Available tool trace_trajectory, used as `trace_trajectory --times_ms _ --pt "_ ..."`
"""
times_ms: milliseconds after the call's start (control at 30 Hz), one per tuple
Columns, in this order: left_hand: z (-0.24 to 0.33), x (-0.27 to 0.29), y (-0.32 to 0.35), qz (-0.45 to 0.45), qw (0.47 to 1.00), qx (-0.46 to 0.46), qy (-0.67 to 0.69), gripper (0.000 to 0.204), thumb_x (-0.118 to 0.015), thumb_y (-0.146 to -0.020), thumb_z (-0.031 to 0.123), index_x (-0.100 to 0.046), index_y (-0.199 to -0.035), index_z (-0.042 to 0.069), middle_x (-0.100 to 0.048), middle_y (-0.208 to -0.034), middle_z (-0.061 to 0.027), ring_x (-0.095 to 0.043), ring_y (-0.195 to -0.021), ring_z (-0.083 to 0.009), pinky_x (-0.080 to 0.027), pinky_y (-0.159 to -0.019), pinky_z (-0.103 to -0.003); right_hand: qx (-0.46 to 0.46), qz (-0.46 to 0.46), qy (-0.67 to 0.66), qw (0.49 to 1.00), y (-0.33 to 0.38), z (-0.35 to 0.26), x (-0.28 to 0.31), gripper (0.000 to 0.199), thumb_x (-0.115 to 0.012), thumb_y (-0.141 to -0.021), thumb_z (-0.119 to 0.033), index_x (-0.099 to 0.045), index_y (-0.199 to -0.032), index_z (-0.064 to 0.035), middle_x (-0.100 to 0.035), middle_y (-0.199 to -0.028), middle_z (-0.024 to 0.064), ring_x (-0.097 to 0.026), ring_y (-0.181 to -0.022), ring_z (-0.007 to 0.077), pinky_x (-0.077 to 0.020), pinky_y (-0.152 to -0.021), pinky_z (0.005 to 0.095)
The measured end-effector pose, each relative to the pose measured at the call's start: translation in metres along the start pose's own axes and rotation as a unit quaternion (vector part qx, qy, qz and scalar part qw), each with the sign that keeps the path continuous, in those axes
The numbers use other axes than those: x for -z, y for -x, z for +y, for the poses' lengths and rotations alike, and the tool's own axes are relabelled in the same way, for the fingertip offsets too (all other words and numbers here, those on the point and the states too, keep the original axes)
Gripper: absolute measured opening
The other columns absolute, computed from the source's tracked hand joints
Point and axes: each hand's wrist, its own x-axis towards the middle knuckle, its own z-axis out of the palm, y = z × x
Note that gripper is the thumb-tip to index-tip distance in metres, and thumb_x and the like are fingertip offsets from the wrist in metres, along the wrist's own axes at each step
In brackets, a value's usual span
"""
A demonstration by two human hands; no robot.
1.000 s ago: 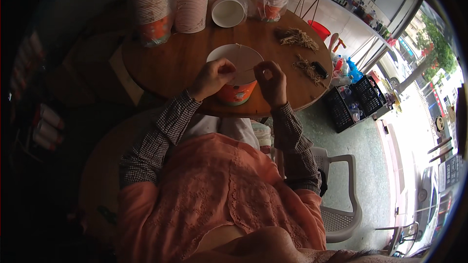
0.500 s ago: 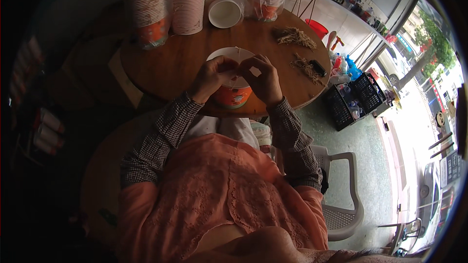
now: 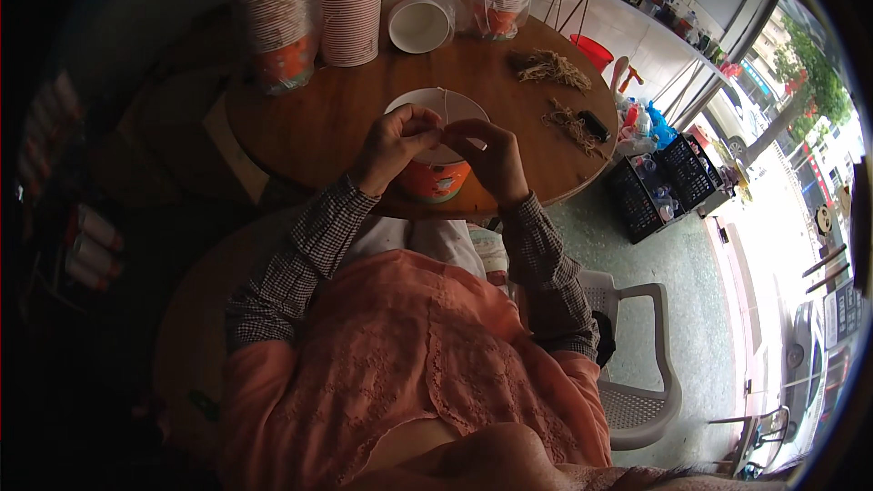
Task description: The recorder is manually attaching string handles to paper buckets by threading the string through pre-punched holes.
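An orange paper tub (image 3: pixel 436 184) with a white inside stands at the near edge of the round wooden table (image 3: pixel 318 132). A thin pale string (image 3: pixel 446 107) runs over its far rim toward my fingers. My left hand (image 3: pixel 393 147) is closed in a pinch on the string above the tub's mouth. Meeting it there, my right hand (image 3: pixel 496 156) also pinches, with thumb and forefinger curved into a loop. The fingertips of both hands touch or nearly touch, so the string's end between them is hidden.
At the back stand stacks of paper tubs (image 3: pixel 350 9), some in clear plastic, and one tub lying on its side (image 3: pixel 420 25). Bundles of string (image 3: pixel 553 71) and a small black object (image 3: pixel 594 126) lie at the right. A white chair (image 3: pixel 668 345) and black crates (image 3: pixel 647 195) are on the floor.
My right hand has turned a little, its fingers now flatter and closer to the left fingertips. The left hand and the tub stay about where they were.
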Motion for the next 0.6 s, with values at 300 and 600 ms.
trace_trajectory --times_ms 300,600 --pt "-0.004 -0.002 0.002 0.047 0.99 -0.058 -0.119 0.023 -0.067 -0.081 0.005 -0.058 -0.102 0.0 -0.065 -0.09 -0.0056 -0.063 -0.083 -0.0111 -0.049 -0.073 -0.022 0.201 0.102 0.306 0.925 0.006 -0.011 -0.015 0.006 -0.064 -0.078 -0.007 -0.064 -0.084 -0.0071 -0.066 -0.079 0.0057 -0.063 -0.079 0.0266 -0.0454 -0.082 0.0354" --pt "-0.008 -0.005 0.005 0.103 0.948 -0.222 -0.201 0.015 -0.068 -0.077 0.001 -0.062 -0.091 0.001 -0.056 -0.101 -0.0089 -0.062 -0.084 -0.0149 -0.051 -0.074 -0.025 0.131 0.126 0.179 0.967 0.014 -0.012 -0.027 0.01 -0.062 -0.076 -0.002 -0.061 -0.085 -0.0064 -0.065 -0.084 0.0075 -0.062 -0.081 0.0273 -0.048 -0.075 0.0353"
